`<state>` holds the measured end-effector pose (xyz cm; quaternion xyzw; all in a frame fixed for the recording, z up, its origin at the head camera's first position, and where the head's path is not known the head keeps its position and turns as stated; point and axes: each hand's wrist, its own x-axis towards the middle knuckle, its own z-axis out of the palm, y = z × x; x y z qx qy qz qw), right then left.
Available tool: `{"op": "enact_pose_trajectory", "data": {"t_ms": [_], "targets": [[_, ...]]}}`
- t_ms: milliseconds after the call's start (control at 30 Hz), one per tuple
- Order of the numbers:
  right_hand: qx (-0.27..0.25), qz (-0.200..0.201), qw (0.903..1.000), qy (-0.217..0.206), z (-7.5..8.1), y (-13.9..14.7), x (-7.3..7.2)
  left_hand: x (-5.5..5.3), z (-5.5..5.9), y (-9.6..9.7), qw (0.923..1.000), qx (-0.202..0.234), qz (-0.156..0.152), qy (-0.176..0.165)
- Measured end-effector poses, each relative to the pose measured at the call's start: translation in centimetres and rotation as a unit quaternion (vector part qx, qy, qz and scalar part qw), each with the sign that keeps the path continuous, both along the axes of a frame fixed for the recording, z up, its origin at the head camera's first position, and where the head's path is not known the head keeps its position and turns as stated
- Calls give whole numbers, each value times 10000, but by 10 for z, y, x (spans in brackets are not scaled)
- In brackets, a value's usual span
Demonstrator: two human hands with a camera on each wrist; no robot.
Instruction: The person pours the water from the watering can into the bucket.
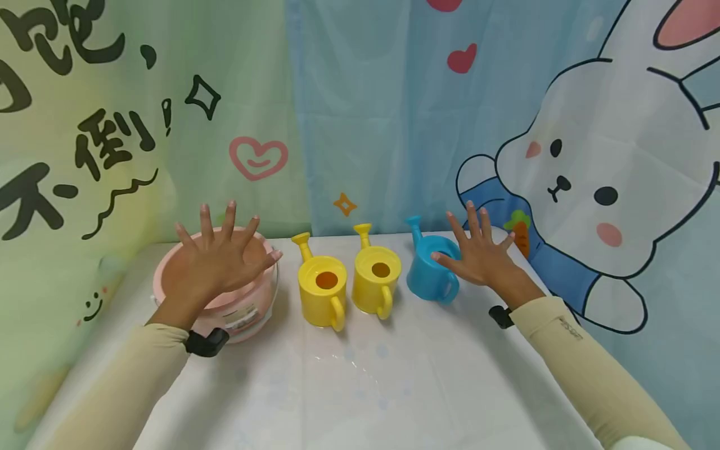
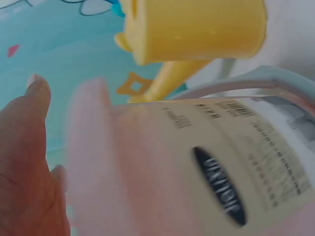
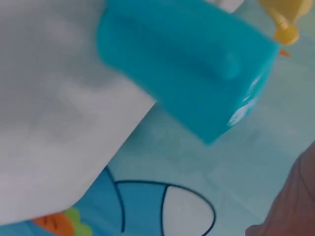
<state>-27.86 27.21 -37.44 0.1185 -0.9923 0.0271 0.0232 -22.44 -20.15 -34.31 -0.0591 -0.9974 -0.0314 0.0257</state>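
Fingers wide (empty, I see), left hand [image 1: 216, 265] should clear the round pink plastic bucket [image 1: 257, 297], right hand [image 1: 482, 255] the blue plastic watering can [image 1: 422, 275].

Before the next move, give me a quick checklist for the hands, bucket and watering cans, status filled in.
1. Left hand empty, fingers spread: ok.
2. Right hand empty, fingers spread: ok.
3. Left yellow watering can, right yellow watering can and blue watering can upright: ok.
4. Can handles turned toward the person: ok.
5. Clear head view into the pink bucket: not ok, the left hand covers much of its opening.
6. Bucket empty: cannot tell, too much is hidden.
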Motion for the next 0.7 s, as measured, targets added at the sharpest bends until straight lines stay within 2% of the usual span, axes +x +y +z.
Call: {"op": "enact_pose_trajectory", "data": {"t_ms": [100, 200, 300, 400, 500, 567, 600, 700], "targets": [[-563, 313, 9977, 213, 7, -11, 7, 5, 7, -5, 9996, 138, -51, 221], [-1425, 727, 9866, 326, 11, -27, 18, 10, 12, -10, 9990, 362, 29, 245], [-2285, 1043, 9672, 386, 11, -48, 33, 16, 16, -14, 9968, 710, 163, 328], [-3085, 1426, 9393, 459, 8, -66, 47, 22, 17, -20, 9899, 1262, 212, 607], [-3934, 1786, 9012, 325, 4, -79, 57, 31, 17, -31, 9748, 2044, 251, 855], [-4403, 1850, 8785, 116, 0, -84, 62, 37, 13, -41, 9599, 2607, 351, 966], [-4613, 1794, 8689, -30, -1, -87, 64, 40, 10, -46, 9527, 2831, 432, 1018], [-4998, 1541, 8517, -326, -6, -96, 72, 48, -3, -54, 9323, 3339, 631, 1239]]}}
